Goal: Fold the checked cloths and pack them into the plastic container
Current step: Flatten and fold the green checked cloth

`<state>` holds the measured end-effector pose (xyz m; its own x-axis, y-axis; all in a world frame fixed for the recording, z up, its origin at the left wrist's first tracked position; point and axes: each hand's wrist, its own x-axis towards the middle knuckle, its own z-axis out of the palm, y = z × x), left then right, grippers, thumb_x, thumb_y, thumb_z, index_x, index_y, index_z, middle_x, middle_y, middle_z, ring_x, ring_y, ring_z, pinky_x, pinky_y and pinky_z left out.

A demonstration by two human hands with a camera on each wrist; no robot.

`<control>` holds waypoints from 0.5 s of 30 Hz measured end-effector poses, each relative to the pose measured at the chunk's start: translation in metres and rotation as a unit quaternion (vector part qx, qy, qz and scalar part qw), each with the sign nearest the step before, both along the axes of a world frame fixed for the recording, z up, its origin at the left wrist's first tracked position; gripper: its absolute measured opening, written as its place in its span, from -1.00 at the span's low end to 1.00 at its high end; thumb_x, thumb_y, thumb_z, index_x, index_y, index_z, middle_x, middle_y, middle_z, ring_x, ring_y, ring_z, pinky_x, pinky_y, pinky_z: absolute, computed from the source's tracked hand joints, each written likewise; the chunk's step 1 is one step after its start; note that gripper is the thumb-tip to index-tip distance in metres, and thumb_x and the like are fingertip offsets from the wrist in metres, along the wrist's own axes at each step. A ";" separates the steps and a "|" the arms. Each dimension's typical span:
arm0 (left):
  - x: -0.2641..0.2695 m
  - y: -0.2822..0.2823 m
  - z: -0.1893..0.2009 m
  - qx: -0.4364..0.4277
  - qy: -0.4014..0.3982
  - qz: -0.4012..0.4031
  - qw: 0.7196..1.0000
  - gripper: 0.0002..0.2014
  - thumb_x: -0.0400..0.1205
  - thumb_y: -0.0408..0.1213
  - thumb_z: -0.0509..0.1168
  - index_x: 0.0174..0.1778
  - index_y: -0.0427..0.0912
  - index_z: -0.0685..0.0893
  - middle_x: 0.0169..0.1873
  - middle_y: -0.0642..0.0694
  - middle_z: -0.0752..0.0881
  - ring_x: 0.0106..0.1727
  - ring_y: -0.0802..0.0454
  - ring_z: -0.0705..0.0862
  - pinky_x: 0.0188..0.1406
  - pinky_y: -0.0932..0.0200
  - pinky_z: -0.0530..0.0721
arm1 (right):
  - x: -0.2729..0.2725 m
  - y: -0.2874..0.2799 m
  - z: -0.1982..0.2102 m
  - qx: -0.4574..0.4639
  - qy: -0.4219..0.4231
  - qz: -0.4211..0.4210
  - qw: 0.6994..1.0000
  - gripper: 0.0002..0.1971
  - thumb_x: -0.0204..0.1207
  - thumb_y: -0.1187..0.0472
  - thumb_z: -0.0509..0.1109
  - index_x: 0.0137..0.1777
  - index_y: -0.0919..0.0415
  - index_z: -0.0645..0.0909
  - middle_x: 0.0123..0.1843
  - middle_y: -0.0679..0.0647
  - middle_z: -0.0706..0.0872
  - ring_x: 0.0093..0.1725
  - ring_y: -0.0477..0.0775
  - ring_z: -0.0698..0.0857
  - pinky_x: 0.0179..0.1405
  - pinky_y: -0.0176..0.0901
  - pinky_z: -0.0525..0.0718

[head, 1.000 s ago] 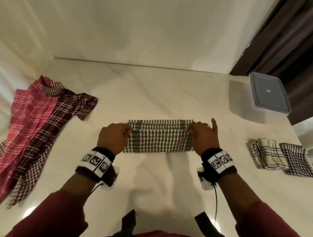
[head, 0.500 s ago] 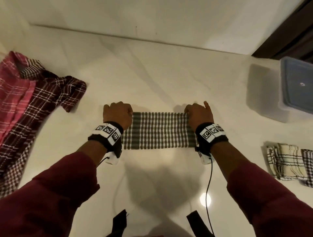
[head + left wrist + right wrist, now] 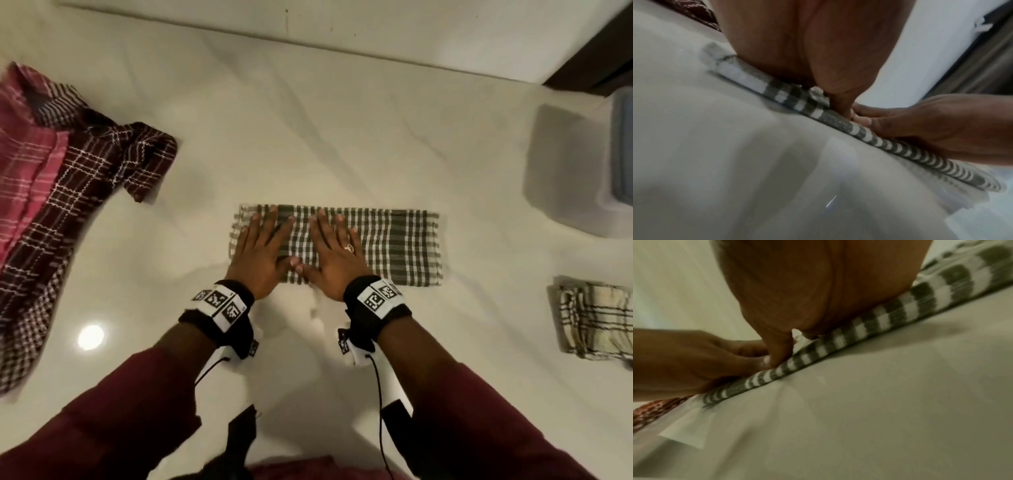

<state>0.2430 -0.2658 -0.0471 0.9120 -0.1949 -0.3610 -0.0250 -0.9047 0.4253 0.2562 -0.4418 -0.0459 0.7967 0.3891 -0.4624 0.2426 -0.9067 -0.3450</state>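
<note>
Our left hand [image 3: 260, 255] and right hand [image 3: 334, 255] press flat, fingers straight and spread, on the half-folded grey-and-white checked cloth [image 3: 394, 246] mid-table; folded cream checked cloths [image 3: 596, 320] wait right, red and maroon checked cloths [image 3: 51, 192] remain unfolded left, lidded clear plastic container [image 3: 620, 164] farthest, seemingly unpacked

Bare table [image 3: 342, 137] lies open beyond my fingers up to the wall. To my left the red checked cloths [image 3: 68, 192] spread wide. To my right the lidded plastic container [image 3: 621, 164] and the folded cream cloth [image 3: 596, 318] stand in my way.
</note>
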 end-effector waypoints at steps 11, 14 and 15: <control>0.000 0.010 0.015 0.103 0.069 -0.051 0.991 0.10 -0.03 0.76 -0.43 0.40 0.34 -0.57 0.52 0.09 -0.56 0.61 -0.03 -0.47 0.49 -0.43 -0.36 | -0.012 -0.112 0.013 -0.053 -0.025 -0.213 0.975 0.12 0.32 -0.62 0.00 0.62 -0.01 -0.49 0.63 -0.06 -0.52 0.62 0.02 -0.45 0.57 0.27 -0.42; -0.019 0.010 0.019 0.119 0.084 -0.061 0.987 0.07 0.32 0.63 -0.04 0.49 0.19 -0.52 0.58 0.02 -0.51 0.63 -0.10 -0.44 0.51 -0.45 -0.31 | -0.044 -0.109 0.014 -0.030 -0.015 -0.220 0.975 0.06 0.43 -0.52 0.06 0.64 0.04 -0.46 0.66 -0.01 -0.47 0.63 0.06 -0.43 0.62 0.21 -0.32; -0.031 0.010 0.019 0.122 0.080 -0.062 0.987 0.04 0.42 0.52 0.06 0.53 0.16 -0.49 0.59 0.00 -0.49 0.63 -0.11 -0.42 0.52 -0.45 -0.30 | -0.057 -0.108 0.014 -0.020 -0.015 -0.220 0.975 0.03 0.47 -0.46 0.10 0.65 0.05 -0.42 0.67 -0.01 -0.44 0.65 0.07 -0.40 0.64 0.18 -0.28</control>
<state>0.2122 -0.2554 -0.0279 0.8138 -0.1910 -0.5488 -0.0919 -0.9749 0.2030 0.1991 -0.5499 -0.0323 0.8963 -0.0115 -0.4434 -0.1637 -0.9376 -0.3066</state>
